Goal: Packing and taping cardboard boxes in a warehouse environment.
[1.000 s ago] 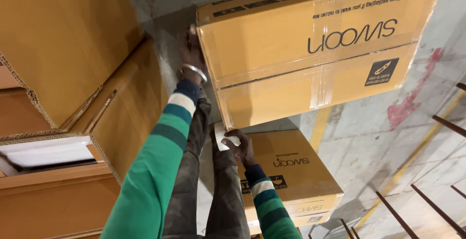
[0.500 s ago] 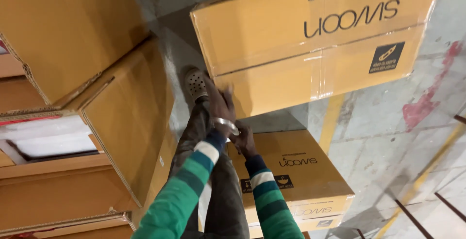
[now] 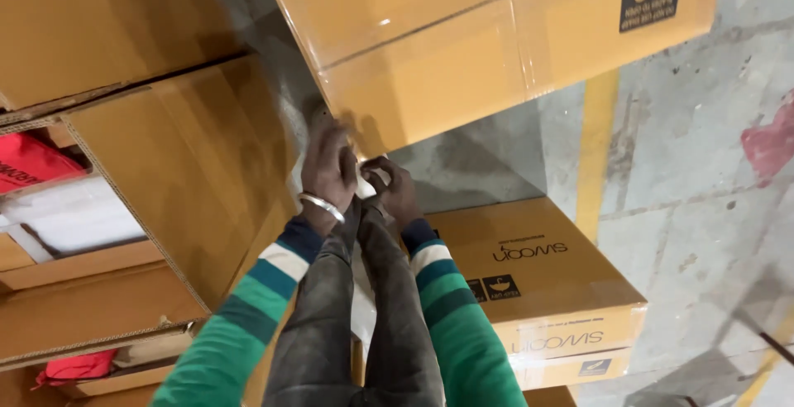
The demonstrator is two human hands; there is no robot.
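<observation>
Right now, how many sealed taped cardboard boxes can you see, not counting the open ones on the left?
2. One large brown taped cardboard box fills the top, just above both hands. One smaller brown taped cardboard box sits on the grey floor at lower right. Others may lie hidden beneath it.

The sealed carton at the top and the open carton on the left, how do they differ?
The sealed carton is taped shut and glossy; the open carton shows raw corrugated edges and a loose flap. The sealed carton carries a dark printed label; the open carton's visible side is plain. Both are brown cardboard.
</observation>
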